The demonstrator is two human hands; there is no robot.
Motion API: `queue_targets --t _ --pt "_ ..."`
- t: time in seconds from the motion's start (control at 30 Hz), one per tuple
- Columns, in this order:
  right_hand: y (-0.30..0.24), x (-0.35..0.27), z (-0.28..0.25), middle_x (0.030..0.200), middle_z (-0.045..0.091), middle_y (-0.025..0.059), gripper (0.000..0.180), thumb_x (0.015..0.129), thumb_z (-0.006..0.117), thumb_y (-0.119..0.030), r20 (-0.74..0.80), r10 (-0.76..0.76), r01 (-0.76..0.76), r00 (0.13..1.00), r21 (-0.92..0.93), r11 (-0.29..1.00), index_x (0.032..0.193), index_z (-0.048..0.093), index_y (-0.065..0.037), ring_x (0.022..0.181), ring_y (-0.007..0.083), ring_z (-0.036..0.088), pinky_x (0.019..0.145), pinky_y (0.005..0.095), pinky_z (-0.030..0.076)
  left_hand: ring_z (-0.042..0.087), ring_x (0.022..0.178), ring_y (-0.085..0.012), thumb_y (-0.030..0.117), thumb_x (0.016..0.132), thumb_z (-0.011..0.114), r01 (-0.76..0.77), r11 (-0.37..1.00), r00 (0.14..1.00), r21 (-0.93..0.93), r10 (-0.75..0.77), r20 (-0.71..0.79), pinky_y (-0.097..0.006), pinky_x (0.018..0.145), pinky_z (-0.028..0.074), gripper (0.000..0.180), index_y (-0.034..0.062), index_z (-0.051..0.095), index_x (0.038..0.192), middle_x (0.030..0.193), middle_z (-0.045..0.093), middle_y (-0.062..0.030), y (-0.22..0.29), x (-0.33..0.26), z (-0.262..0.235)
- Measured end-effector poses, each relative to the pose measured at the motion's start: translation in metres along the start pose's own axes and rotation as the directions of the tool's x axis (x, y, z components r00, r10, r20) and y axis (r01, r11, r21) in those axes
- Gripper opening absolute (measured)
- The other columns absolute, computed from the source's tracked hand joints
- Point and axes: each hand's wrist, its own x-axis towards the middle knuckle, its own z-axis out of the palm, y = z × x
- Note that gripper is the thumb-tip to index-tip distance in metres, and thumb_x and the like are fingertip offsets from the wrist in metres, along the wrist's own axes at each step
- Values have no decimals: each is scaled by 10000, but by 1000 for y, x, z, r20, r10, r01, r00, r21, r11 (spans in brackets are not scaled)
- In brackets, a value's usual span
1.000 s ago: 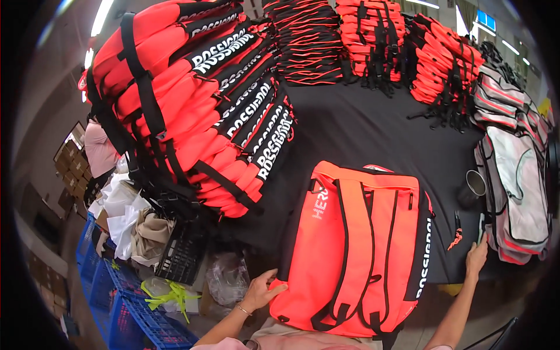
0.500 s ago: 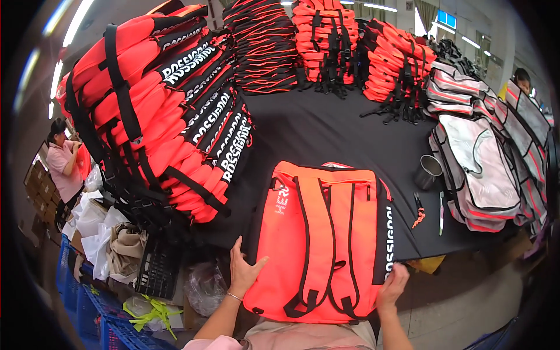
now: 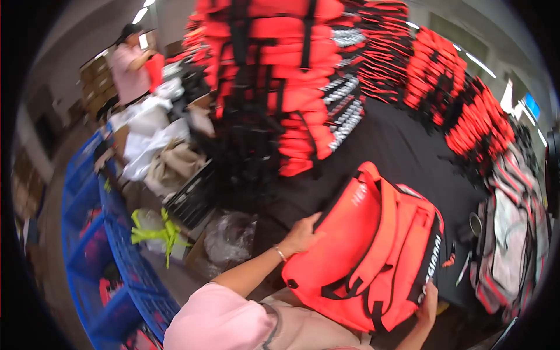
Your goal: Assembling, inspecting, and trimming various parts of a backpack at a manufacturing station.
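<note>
A red-orange backpack (image 3: 344,233) with black trim stands tilted at the table's near edge. Its padded shoulder straps (image 3: 373,256) face me, and a black side panel with white lettering is on its right. My left hand (image 3: 302,234) grips the left edge, thumb toward the front and the fingertips partly hidden. At the lower right corner, my right hand (image 3: 429,300) holds the black side panel, fingers bent against it. The picture is somewhat blurred.
A tall stack of similar red backpacks (image 3: 303,111) rises at the table's far left. More stacks and grey bags (image 3: 507,233) line the back and right. A metal cup (image 3: 475,224) stands near the grey bags. Blue crates (image 3: 125,262) stand left; a person in pink (image 3: 131,70) works beyond.
My view has swung left, so the stacks and table sit farther right in it. The backpack has tilted, and my left hand has closed from spread fingers onto its left edge.
</note>
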Motion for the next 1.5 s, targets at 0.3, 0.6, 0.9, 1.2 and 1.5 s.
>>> queue_targets --t 0.3,0.6,0.9,1.2,1.5 --pt "-55 7 53 1023 654 39 337 886 686 -136 -16 -320 302 947 -284 910 1177 590 3 864 145 619 802 282 498 561 1212 -384 130 851 642 -361 924 932 -127 353 -81 -379 1034 444 658 -124 380 1399 1305 548 -306 47 -33 -8" --pt "-148 -21 5 1129 623 90 460 966 623 -361 -352 -707 626 613 -330 707 1240 575 6 999 157 605 851 295 490 539 1248 -386 181 889 657 -734 674 667 -87 690 -281 -390 1040 431 720 -61 311 1472 1370 510 -283 100 -3 -42" --pt "-234 -41 60 1014 681 137 428 936 668 -301 -385 -666 704 639 -54 708 1153 651 67 854 206 670 751 356 552 633 743 -406 329 939 616 -714 689 606 -126 518 -604 -424 665 478 381 -43 611 1025 797 615 -249 161 60 -37" --pt "-231 -5 35 1150 656 121 524 900 716 -345 -408 -742 721 532 -242 649 1228 591 43 961 208 668 829 329 559 562 619 -117 367 959 597 -629 742 736 -233 471 -486 -332 591 457 404 -27 678 992 679 635 -90 159 79 -51" --pt "-172 9 39 1086 646 62 346 953 656 -225 -272 -681 603 680 -321 730 1162 618 48 942 146 616 855 298 491 633 615 -382 390 936 592 -375 926 870 -36 338 -358 -444 535 413 452 -23 603 755 635 544 -258 98 68 -34"
